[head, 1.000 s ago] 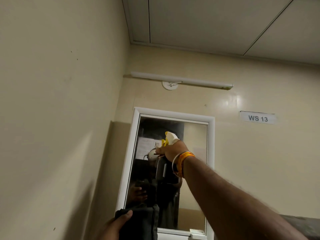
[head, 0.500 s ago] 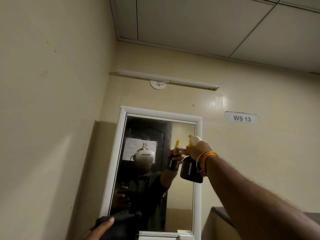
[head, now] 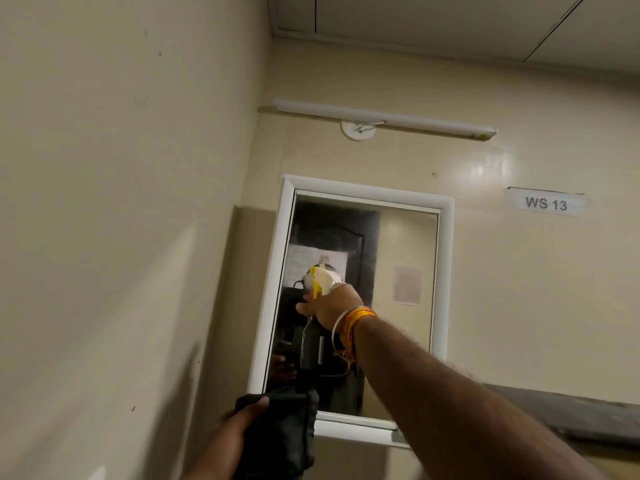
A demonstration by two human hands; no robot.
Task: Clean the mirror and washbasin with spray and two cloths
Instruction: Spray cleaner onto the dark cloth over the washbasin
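A white-framed mirror [head: 408, 258] hangs on the cream wall ahead. My right hand [head: 334, 304] is raised in front of its left half and grips a spray bottle [head: 320, 282] with a white and yellow trigger head; the dark body hangs below my hand. The nozzle points at the glass. Lower down, my left hand [head: 239, 424] holds a dark cloth [head: 284, 431] near the mirror's bottom left corner. The washbasin is out of view.
A cream wall [head: 121, 237] stands close on the left. Above the mirror runs a tube light [head: 384, 119]. A "WS 13" sign [head: 546, 203] is at the right. A dark ledge [head: 571, 417] juts out at the lower right.
My right hand has moved the spray bottle from the mirror's right edge back to its left half. My left hand with the cloth has risen further into view.
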